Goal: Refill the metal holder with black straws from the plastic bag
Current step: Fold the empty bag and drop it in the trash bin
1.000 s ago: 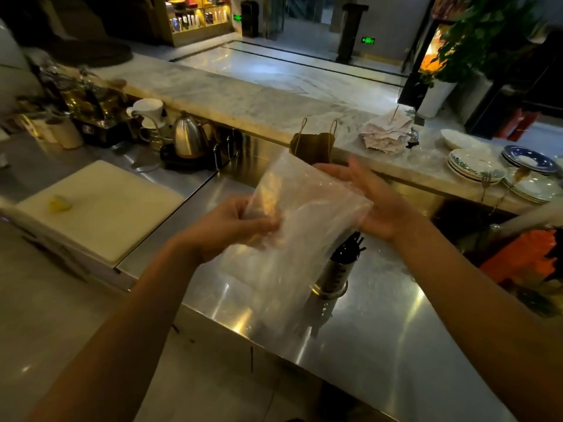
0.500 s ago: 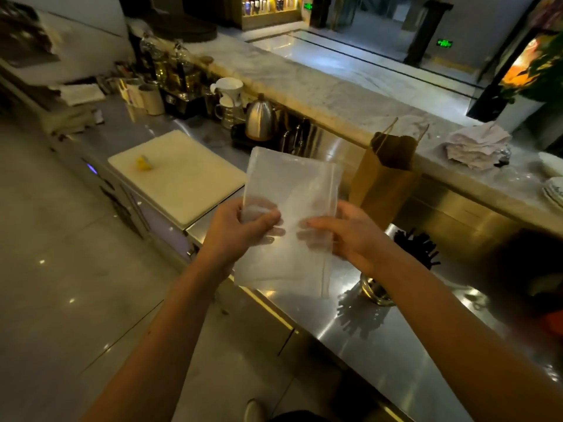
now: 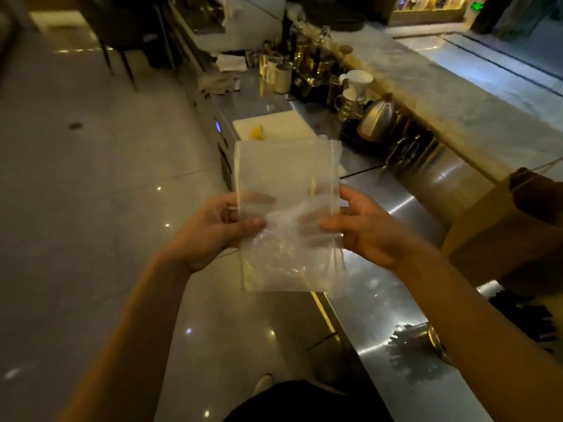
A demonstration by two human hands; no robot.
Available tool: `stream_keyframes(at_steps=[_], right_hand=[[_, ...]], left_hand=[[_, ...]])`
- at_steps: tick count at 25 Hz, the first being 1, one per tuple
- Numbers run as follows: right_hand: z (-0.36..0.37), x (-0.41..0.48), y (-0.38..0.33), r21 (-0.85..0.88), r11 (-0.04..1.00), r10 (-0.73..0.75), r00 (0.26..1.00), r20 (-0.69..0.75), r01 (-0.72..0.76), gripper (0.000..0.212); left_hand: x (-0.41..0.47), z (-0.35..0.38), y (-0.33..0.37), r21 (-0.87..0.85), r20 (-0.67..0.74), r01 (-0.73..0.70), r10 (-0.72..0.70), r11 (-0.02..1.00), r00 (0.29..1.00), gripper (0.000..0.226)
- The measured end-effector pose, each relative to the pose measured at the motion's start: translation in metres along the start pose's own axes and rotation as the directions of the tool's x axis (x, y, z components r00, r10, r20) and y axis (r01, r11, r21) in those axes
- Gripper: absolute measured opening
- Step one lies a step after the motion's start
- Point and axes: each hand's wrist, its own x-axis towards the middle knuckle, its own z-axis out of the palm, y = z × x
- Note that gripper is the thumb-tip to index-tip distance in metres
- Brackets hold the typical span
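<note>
I hold a clear, flat plastic bag upright in front of me, with no straws visible inside it. My left hand pinches its left edge, thumb in front and fingers behind. My right hand pinches the right edge the same way. The metal holder stands on the steel counter at the lower right, mostly hidden behind my right forearm. Black straws stick out of it to the right of the arm.
A brown paper bag stands on the steel counter behind my right hand. Farther back lie a white cutting board with a yellow piece, a kettle, mugs and bottles. Tiled floor spreads left.
My view has swung left toward the floor. The bag has left the spot over the holder and is now smoothed flat, held at both side edges.
</note>
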Motion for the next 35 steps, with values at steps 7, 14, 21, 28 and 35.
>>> stream_keyframes(at_steps=[7,14,21,28,35], right_hand=[[0.033,0.042,0.0,0.034,0.999,0.017,0.946,0.324,-0.029,0.03],[0.12,0.041,0.054,-0.146,0.989,0.089,0.779,0.621,0.003,0.052],[0.238,0.001,0.086,-0.244,0.946,0.05,0.649,0.759,0.213,0.045],[0.363,-0.092,0.121,-0.213,0.931,0.026,0.53,0.848,0.295,0.035],[0.434,-0.182,0.194,-0.398,0.901,0.433,0.393,0.811,-0.171,0.063]], left_hand=[[-0.084,0.027,0.0,0.061,-0.441,-0.012,0.038,0.998,0.897,0.023],[-0.206,0.085,-0.027,0.007,-0.807,0.005,0.003,1.0,0.591,0.051],[-0.344,0.128,-0.051,-0.273,-0.944,-0.315,-0.19,0.909,0.27,0.035],[-0.451,0.159,-0.072,-0.127,-0.992,-0.206,-0.123,0.97,0.033,0.051],[-0.578,0.175,-0.099,-0.009,-0.981,-0.027,-0.014,1.0,-0.196,0.05]])
